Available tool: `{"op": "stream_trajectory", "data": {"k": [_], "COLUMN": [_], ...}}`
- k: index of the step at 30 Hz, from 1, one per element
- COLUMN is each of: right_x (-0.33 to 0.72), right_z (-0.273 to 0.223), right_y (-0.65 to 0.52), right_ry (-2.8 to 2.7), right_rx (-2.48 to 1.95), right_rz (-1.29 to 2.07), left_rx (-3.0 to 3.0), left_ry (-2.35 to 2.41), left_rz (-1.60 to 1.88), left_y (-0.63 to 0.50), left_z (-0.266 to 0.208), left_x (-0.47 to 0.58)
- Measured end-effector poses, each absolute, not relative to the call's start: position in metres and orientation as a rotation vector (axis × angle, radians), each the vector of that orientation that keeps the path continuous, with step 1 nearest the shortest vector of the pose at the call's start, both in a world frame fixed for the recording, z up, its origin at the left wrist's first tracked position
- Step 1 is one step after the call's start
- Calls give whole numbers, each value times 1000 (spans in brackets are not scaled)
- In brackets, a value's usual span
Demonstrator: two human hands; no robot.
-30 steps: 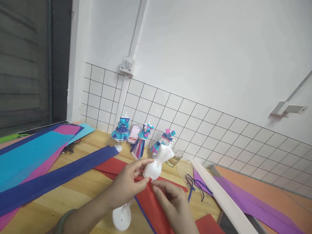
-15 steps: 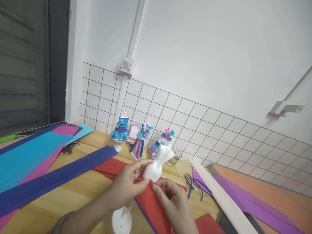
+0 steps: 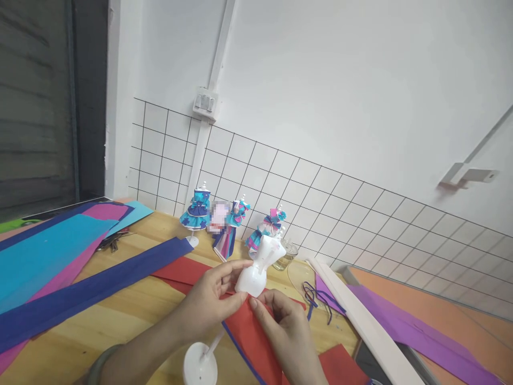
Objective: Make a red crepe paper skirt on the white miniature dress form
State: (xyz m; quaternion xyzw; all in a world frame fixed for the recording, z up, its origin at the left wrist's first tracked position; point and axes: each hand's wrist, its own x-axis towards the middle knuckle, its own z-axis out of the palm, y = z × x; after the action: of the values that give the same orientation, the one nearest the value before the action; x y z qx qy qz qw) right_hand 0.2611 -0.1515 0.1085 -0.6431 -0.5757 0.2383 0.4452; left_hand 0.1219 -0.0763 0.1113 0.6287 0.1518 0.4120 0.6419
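Note:
A small white mannequin (image 3: 253, 277) on a stand tilts in front of me, its round base (image 3: 199, 367) low in the view. My left hand (image 3: 206, 297) is closed around its hip, fingers at the back and thumb near the bottom edge. Below the torso hangs a red sheet (image 3: 253, 337) with a dark blue edge, paper or fabric. My right hand (image 3: 288, 329) pinches the top of this sheet between thumb and forefinger, close to my left thumb. Part of the stand's rod and the sheet's upper end are hidden by my hands.
Several small mannequins in blue and pink outfits, such as a ruffled dress (image 3: 196, 211), stand along the grid wall. Blue strips (image 3: 96, 283) and coloured sheets lie left. A glass jar (image 3: 285, 258), blue cords (image 3: 316, 299) and a pale pink strip (image 3: 364, 326) are right.
The view has shifted slightly. My right hand's thumb and fingers have moved a little along the top of the red sheet; my left hand keeps its hold on the mannequin.

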Motion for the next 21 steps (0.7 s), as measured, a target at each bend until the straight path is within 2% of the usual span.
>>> {"op": "stream_trajectory", "data": {"k": [15, 21], "right_x": [263, 263], "right_z": [102, 106], "right_y": [-148, -154], "right_ry": [-1512, -1576], "right_rx": [-1677, -1720], "right_rz": [489, 210], "left_rx": [1461, 1388], "left_ry": [391, 464], "left_rz": [969, 978], "left_y": [-74, -68], "left_z": [104, 104], "left_x": [126, 124]}}
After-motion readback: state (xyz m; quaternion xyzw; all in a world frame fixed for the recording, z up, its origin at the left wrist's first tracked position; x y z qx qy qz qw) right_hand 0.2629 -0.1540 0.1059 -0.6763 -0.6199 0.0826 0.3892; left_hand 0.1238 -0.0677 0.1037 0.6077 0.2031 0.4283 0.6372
